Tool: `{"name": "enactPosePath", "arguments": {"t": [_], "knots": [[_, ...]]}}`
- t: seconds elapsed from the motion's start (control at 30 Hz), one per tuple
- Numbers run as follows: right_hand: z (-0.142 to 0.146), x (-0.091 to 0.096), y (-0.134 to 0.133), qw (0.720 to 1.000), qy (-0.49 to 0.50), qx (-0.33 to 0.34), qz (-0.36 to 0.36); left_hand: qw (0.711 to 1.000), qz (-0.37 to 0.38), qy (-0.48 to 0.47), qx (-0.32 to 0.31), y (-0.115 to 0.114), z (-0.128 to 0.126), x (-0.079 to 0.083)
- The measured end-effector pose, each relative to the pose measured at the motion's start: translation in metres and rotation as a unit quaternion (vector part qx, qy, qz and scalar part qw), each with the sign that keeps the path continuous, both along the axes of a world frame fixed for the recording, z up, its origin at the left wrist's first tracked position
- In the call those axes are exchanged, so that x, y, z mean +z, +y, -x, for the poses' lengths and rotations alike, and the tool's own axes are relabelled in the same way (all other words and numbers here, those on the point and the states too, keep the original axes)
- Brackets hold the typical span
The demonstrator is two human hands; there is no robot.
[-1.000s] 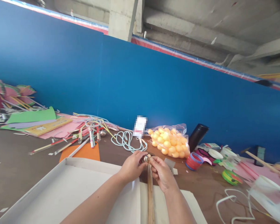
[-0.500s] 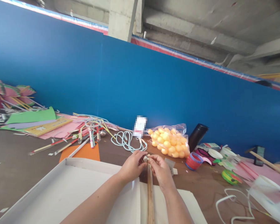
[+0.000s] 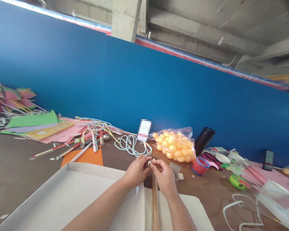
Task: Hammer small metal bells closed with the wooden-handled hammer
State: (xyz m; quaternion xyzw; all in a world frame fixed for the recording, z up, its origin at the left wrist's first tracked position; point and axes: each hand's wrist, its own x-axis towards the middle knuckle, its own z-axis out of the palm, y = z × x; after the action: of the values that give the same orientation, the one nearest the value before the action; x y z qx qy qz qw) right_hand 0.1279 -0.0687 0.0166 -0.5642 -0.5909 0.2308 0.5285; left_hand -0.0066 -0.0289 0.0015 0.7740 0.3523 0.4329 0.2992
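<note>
A small shiny silver bell [image 3: 149, 163] is pinched in the fingers of my left hand [image 3: 136, 170], above the table. My right hand [image 3: 164, 175] is closed too, its thumb and fingertips pressed together against the bell's right side. Anything thinner between those fingertips is too small to make out. Below the hands a long wooden stick [image 3: 155, 205] runs toward me between my forearms. Under my left forearm lies a shallow white box lid [image 3: 91, 189], and pale card [image 3: 195, 208] extends under the stick and my right forearm.
Beyond my hands are a coiled pale-blue cord [image 3: 127, 144], a bag of orange balls [image 3: 174, 146], a black cylinder [image 3: 204, 141] and a red tub [image 3: 200, 166]. Paper sheets [image 3: 33, 120] and sticks crowd the left. A tape measure [image 3: 238, 182] lies right. A blue partition [image 3: 159, 83] stands behind.
My right fingertips have shifted slightly left onto the bell. At the far right, the long wooden-handled tool is gone from the table. The dark shape beyond the partition has moved right.
</note>
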Motion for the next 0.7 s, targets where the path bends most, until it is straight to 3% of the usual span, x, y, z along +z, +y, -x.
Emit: {"name": "enactPosePath", "arguments": {"t": [0.13,0.23,0.4,0.53,0.7], "knots": [[-0.0004,0.0016,-0.0005,1.0,0.014,-0.004,-0.002,1.0,-0.002,0.003,0.006,-0.0005,0.0003,0.0005],[-0.0035,0.0037,0.0011,0.994,0.104,0.0,0.036,1.0,0.003,-0.003,0.008,-0.001,0.0005,0.0012],[-0.0071,0.007,0.0012,0.958,0.262,0.032,0.113,1.0,0.007,-0.01,0.006,-0.0008,0.0002,0.0012],[-0.0075,0.008,-0.0005,0.943,0.304,0.064,0.121,1.0,0.008,-0.013,0.007,-0.0008,0.0005,0.0011],[-0.0081,0.0087,-0.0008,0.94,0.312,0.055,0.127,1.0,0.01,-0.006,0.007,-0.0013,0.0009,0.0017]]}}
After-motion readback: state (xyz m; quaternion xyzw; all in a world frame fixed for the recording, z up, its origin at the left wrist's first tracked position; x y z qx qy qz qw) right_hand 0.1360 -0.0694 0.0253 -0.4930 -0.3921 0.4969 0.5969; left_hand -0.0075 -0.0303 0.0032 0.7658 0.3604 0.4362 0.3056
